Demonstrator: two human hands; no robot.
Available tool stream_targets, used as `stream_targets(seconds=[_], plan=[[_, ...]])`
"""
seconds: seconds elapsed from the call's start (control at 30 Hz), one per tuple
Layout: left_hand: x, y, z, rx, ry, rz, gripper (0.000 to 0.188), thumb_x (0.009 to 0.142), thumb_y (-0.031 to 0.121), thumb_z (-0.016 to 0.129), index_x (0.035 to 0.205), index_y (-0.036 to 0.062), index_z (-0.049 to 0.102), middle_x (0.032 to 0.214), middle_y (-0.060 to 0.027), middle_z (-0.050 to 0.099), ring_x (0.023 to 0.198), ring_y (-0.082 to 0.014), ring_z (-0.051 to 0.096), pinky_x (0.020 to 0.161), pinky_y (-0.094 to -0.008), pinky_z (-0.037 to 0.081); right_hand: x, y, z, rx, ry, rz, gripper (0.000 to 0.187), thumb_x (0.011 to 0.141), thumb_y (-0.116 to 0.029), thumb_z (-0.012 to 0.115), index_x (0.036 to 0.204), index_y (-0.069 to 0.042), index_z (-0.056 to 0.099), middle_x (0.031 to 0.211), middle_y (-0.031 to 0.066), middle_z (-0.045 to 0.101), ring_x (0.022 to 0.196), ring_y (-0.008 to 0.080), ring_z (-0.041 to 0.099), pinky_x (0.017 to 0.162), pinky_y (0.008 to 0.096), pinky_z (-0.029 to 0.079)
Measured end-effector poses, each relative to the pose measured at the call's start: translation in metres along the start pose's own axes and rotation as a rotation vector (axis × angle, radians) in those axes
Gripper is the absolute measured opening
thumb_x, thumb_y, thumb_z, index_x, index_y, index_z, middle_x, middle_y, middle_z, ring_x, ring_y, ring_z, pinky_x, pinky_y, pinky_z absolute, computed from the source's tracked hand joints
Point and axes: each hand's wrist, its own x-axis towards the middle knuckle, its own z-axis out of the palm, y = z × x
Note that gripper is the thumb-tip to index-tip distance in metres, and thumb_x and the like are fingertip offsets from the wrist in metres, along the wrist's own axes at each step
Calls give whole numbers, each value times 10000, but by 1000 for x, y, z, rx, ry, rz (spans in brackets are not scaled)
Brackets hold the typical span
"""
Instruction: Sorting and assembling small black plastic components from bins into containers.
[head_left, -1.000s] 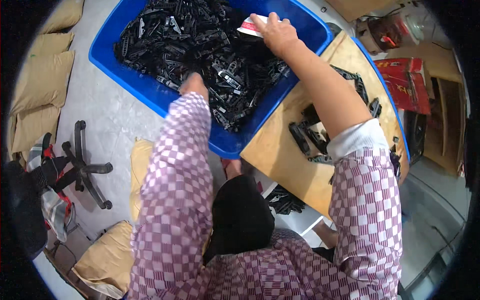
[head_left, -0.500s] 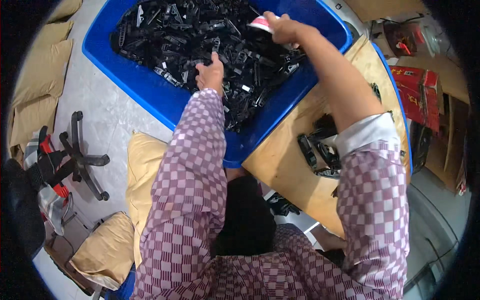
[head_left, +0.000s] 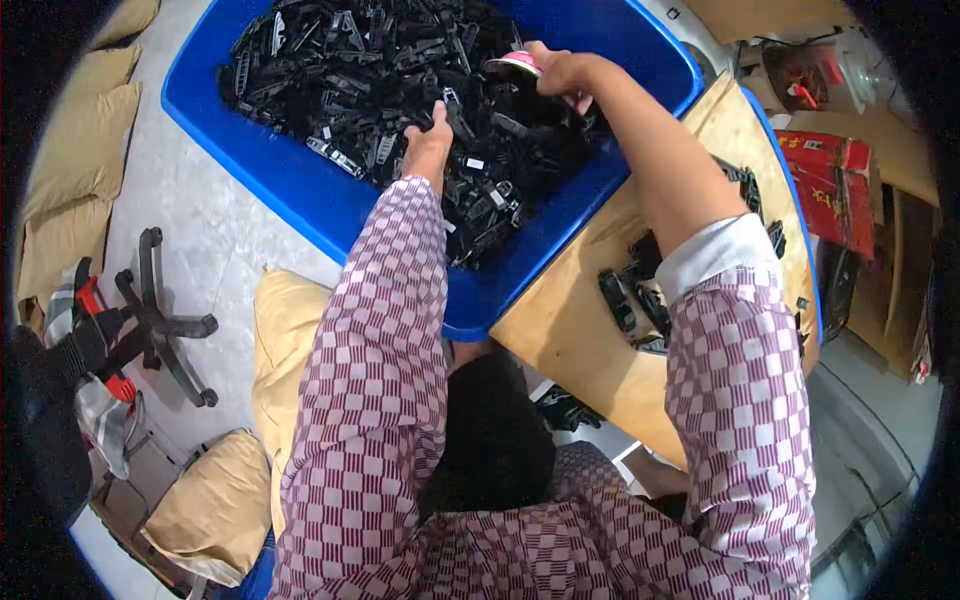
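Note:
A large blue tub (head_left: 255,165) is filled with many small black plastic parts (head_left: 350,85), some with pale or shiny pieces. My right hand (head_left: 567,75) grips the edge of a white bowl with a pink-red band (head_left: 514,63), tilted over the right part of the heap. Its inside is mostly hidden. Lower and to the left, my left hand (head_left: 428,148) rests among the parts near the tub's near side. Its thumb and a finger stand apart with nothing visible between them; the other fingers are hidden.
A wooden board (head_left: 570,300) bears more black parts (head_left: 635,290) to the right of the tub. Tan sacks (head_left: 285,340) lie on the left, near an upturned black chair base (head_left: 160,315). A red box (head_left: 828,185) stands at far right.
My right hand has moved slightly left and down with the bowl, which is tilted differently. My left hand has shifted a little to the right. Parts around both hands have shifted.

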Motion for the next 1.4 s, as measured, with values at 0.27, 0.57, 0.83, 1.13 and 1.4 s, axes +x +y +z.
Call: stream_targets(seconds=[0.27, 0.57, 0.83, 1.13, 1.4], plan=[[-10, 7, -32, -50, 15, 29, 926, 843, 726, 421, 1446, 30, 332, 1459, -260, 386, 1333, -402, 399, 1098, -445, 312, 7, -22, 10, 154, -119, -69, 629, 836, -195, 569, 1385, -129, 270, 1167, 277, 578, 702, 361, 682, 514, 460, 584], [-37, 33, -49, -530, -144, -76, 871, 825, 641, 577, 1435, 73, 325, 1447, -177, 408, 1291, -350, 439, 1051, -504, 358, -12, -64, 34, 189, 61, -67, 661, 827, -167, 634, 1356, -136, 240, 1105, 258, 588, 794, 383, 682, 544, 457, 612], [-87, 60, -57, -872, -290, 30, 715, 784, 414, 765, 1318, 81, 427, 1320, -145, 526, 1159, -331, 545, 879, -600, 466, -54, -63, 28, 505, -7, -23, 817, 787, -109, 653, 1449, -238, 193, 1191, 192, 540, 936, 340, 647, 636, 466, 617], [-150, 83, -99, -942, -331, 259, 741, 745, 292, 821, 1319, 89, 398, 1278, -167, 529, 1112, -336, 578, 856, -600, 498, -118, -67, 25, 757, 130, -201, 642, 798, -82, 632, 1314, -159, 259, 1098, 164, 546, 865, 340, 647, 607, 501, 608], [-231, 128, -134, -789, -533, 506, 866, 719, 169, 834, 1385, 61, 291, 1154, -209, 581, 933, -352, 648, 744, -548, 568, -195, -42, -2, 964, 234, -389, 647, 763, -96, 648, 1290, -130, 274, 1092, 182, 538, 875, 349, 647, 604, 513, 609]])
